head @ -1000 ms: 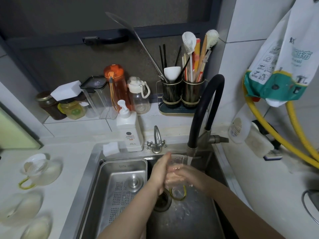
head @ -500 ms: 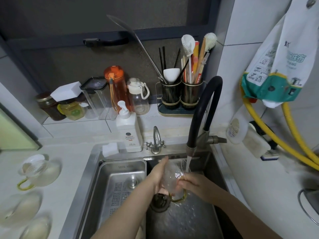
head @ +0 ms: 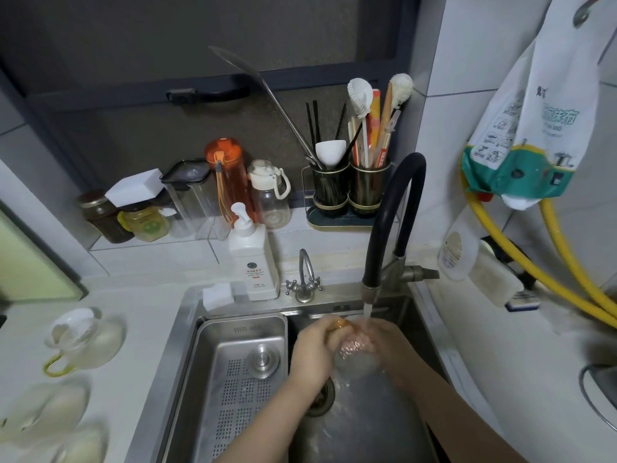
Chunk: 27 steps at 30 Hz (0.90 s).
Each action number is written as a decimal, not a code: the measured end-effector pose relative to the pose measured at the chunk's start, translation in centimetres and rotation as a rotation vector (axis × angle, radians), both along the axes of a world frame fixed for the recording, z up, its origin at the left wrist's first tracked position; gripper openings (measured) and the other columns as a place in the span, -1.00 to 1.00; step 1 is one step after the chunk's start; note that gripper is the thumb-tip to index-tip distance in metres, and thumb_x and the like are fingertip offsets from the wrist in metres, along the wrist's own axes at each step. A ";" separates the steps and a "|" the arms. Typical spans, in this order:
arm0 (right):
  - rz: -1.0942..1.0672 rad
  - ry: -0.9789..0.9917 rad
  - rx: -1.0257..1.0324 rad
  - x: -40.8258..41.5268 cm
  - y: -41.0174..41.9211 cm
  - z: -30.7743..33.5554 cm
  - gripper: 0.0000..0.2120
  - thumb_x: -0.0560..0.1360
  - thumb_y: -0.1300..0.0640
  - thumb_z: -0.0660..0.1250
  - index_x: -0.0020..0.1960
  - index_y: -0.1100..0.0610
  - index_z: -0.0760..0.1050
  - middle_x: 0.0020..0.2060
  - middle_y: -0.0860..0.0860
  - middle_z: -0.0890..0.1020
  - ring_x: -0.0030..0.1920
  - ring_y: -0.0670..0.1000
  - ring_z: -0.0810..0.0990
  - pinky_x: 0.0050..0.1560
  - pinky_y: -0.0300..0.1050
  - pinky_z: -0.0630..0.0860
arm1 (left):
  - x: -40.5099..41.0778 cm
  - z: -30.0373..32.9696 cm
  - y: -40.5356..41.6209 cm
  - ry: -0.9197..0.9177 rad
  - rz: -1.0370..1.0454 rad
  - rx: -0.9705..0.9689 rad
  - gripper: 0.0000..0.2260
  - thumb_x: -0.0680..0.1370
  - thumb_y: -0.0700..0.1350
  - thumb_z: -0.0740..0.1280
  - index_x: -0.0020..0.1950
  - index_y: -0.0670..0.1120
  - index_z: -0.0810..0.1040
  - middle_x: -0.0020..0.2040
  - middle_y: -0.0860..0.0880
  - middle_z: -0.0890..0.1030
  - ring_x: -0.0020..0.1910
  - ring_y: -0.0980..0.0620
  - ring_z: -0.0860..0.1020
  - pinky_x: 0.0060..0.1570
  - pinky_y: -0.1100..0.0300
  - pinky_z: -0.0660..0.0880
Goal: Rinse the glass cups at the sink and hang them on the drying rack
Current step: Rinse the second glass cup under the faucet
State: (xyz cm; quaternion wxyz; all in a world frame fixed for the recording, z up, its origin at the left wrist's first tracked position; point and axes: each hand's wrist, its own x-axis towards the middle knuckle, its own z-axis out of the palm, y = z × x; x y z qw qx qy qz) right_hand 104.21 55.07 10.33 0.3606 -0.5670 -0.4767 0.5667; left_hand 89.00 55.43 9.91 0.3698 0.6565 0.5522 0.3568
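Rinsing one glass cup (head: 354, 357), two hands, three cups on counter (head: 160, 315)

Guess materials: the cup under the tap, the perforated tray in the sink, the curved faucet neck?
Clear cup with yellow handle: looks like glass, transparent and glossy; both hands show through it. Perforated grey tray: likely stainless steel, brushed sheen with punched holes. Black arched faucet neck: matte, probably rubber or silicone sleeving, ending in a metal nozzle.

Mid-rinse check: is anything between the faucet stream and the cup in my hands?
Nothing visible. The water stream falls straight from the spout onto the glass cup, held between the left hand and right hand over the sink. The drying rack is out of view.
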 end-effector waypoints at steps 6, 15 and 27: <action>0.151 -0.265 0.227 2.5 -0.6 0.0 -0.87 0.50 0.12 0.35 -0.07 -0.11 0.60 -0.14 -0.10 0.67 -0.08 -0.16 0.62 0.06 -0.22 0.52 | -1.2 0.0 1.5 -0.446 0.256 -0.464 -0.90 0.56 -0.10 0.31 -0.05 -0.11 0.57 -0.23 -0.05 0.63 -0.35 0.03 0.57 -0.31 0.12 0.56; 0.038 -0.139 -0.048 3.3 0.6 -1.5 -0.27 0.37 -0.08 0.47 0.43 0.03 0.24 0.31 -0.03 0.42 0.29 0.01 0.44 0.18 -0.13 0.46 | -0.5 -2.4 -1.0 -0.802 0.204 -0.757 -0.77 0.61 -0.04 0.22 0.12 -0.18 0.51 -0.13 -0.09 0.70 -0.24 -0.04 0.66 -0.13 0.05 0.62; 0.104 -0.013 0.066 4.9 -1.6 -2.8 -0.30 0.27 0.03 0.54 0.33 -0.03 0.31 0.25 -0.10 0.49 0.20 -0.09 0.52 0.07 -0.20 0.55 | -0.4 -0.5 2.2 -0.262 -0.019 -0.204 -0.89 0.50 -0.14 0.40 -0.18 0.05 0.66 -0.38 0.16 0.55 -0.33 0.23 0.46 -0.14 0.27 0.44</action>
